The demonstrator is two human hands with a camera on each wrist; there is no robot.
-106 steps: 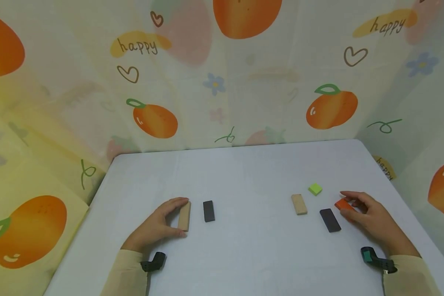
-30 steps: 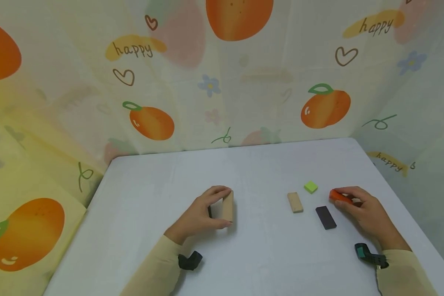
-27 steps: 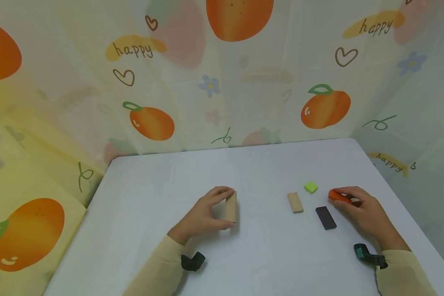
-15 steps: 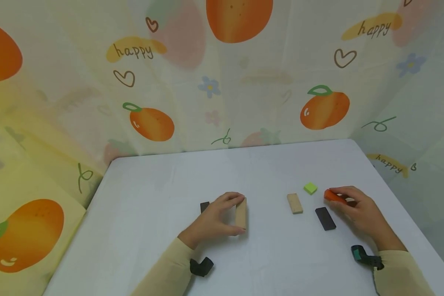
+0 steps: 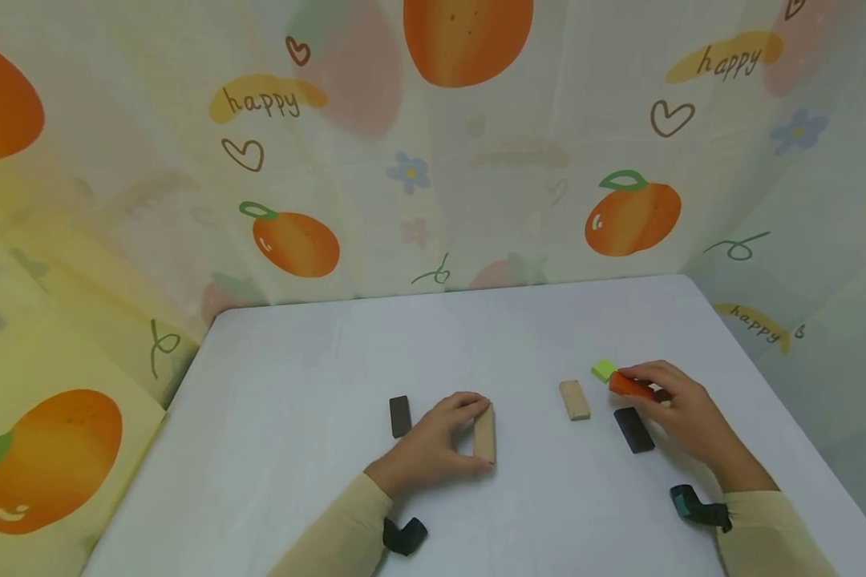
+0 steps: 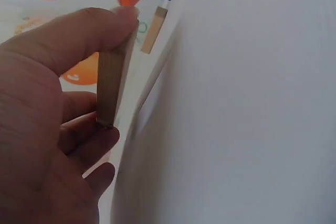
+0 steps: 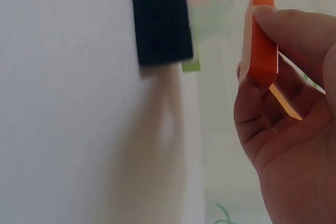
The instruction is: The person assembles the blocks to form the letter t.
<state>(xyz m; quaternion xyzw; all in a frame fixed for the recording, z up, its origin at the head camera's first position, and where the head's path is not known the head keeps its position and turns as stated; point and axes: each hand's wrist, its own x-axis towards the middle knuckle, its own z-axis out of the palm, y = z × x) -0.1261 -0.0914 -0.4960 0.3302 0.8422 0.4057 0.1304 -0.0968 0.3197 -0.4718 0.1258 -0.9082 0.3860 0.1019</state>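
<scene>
My left hand (image 5: 433, 445) pinches a plain wooden block (image 5: 484, 433) by its two ends, thumb at the near end and fingertips at the far one. In the left wrist view this wooden block (image 6: 110, 85) stands off the white surface. My right hand (image 5: 685, 413) grips an orange block (image 5: 629, 386) between thumb and fingers; the right wrist view shows the orange block (image 7: 261, 43) raised, with the thumb on its face. The orange block overlaps a lime green block (image 5: 603, 369) in the head view. Just below the orange block lies a black block (image 5: 634, 430).
A second wooden block (image 5: 575, 400) lies between the two hands on the white table (image 5: 520, 513). Behind the left hand is another black block (image 5: 400, 416). A patterned cloth (image 5: 491, 200) hangs along the table's back and sides. Each wrist carries a small black camera (image 5: 404, 536).
The left hand has carried its wooden block rightward, past the left black block, to mid-table. The right hand has lifted the orange block and moved it left toward the lime green one.
</scene>
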